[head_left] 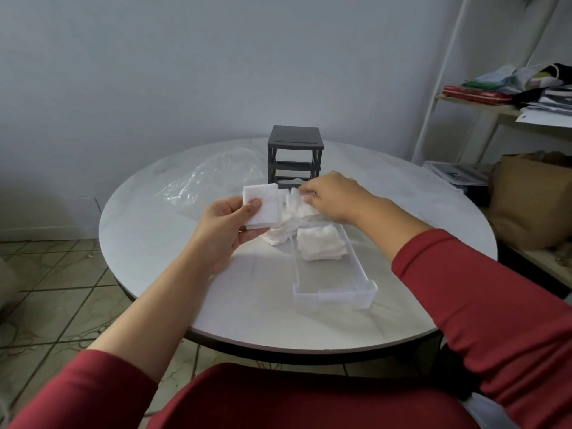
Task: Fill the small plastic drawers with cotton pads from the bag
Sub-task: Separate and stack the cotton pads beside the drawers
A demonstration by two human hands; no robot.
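Clearly nearer, the right hand (332, 196) pinches loose pads (298, 212) at the clear drawer (334, 294)'s far end; the left hand (227, 224) clamps a pad stack (263, 205) just left.

So the clear plastic drawer (334, 289) is pulled right out and sits lengthwise on the round table, front end toward the near edge. A stack of white square cotton pads (322, 244) fills its far part; the near part is bare. A looser heap of pads (283, 230) lies just left of it. The dark grey drawer frame (294, 157) stands upright behind, and the crumpled clear bag (213, 181) lies to its left.
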